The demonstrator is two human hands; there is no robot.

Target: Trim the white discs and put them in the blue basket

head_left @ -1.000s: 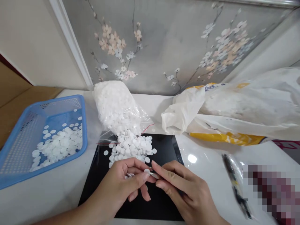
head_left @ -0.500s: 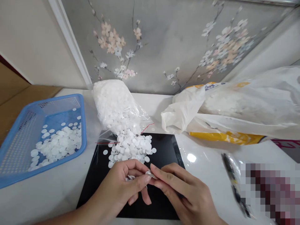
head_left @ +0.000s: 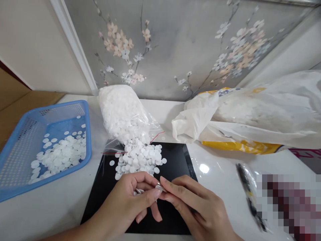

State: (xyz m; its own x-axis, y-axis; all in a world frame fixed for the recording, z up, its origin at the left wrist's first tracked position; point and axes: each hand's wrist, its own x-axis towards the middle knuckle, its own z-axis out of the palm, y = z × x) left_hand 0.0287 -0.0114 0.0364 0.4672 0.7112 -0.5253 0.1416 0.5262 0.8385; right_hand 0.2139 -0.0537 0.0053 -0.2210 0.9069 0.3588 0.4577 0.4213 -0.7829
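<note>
White discs, bag lettering illegible

Probably a home, given the flower-patterned wall and glossy white counter.

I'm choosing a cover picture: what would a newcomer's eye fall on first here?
Probably the heap of white discs in the middle, on the black panel at the mouth of a clear bag. Just in front, the left hand pinches a disc, with the right hand close against it. Off to the left, a blue basket holds more discs.
</note>
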